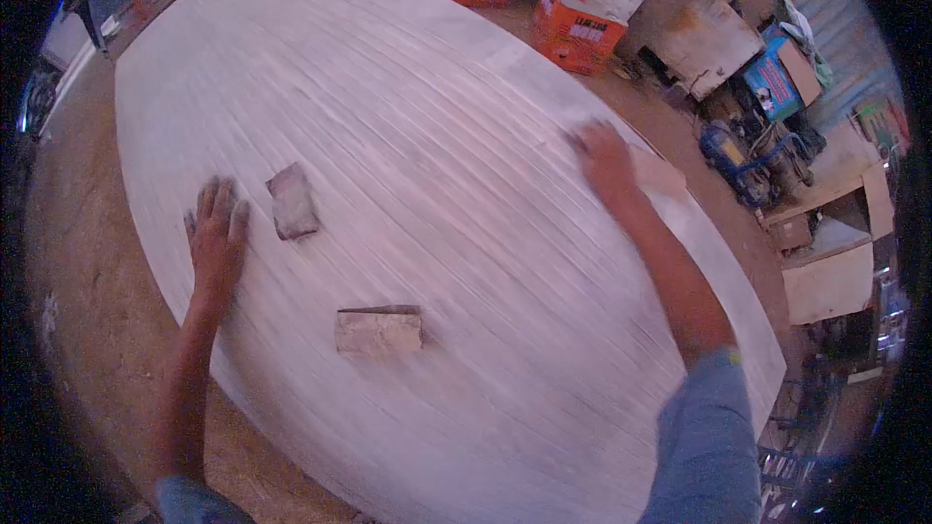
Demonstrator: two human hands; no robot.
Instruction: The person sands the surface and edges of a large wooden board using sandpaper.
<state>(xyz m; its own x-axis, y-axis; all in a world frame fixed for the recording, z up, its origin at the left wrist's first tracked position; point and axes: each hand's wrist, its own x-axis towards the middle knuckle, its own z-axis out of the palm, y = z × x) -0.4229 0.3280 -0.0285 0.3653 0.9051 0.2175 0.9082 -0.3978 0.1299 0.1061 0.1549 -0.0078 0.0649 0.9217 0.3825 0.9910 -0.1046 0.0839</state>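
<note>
A large pale panel (320,58) with grey streaks along its length lies in front of me. My left hand (216,238) rests flat on its left side, fingers spread and dusty, holding nothing. Just right of those fingers is a small grey, worn rectangular piece (293,202). Nearer to me sits another rectangular piece (379,333), brownish and folded-looking, perhaps sandpaper. Over the panel's right side, my right hand (604,163) is smeared by motion; its fingers point left, and whether anything is under them is hidden. Beside its wrist lies a flat tan piece (660,175).
Beyond the panel's right edge stand an orange box (580,27), a blue box (780,78) and a blue machine (733,157). Brown ground (83,262) runs along the left. A corrugated metal wall (845,19) rises at the upper right.
</note>
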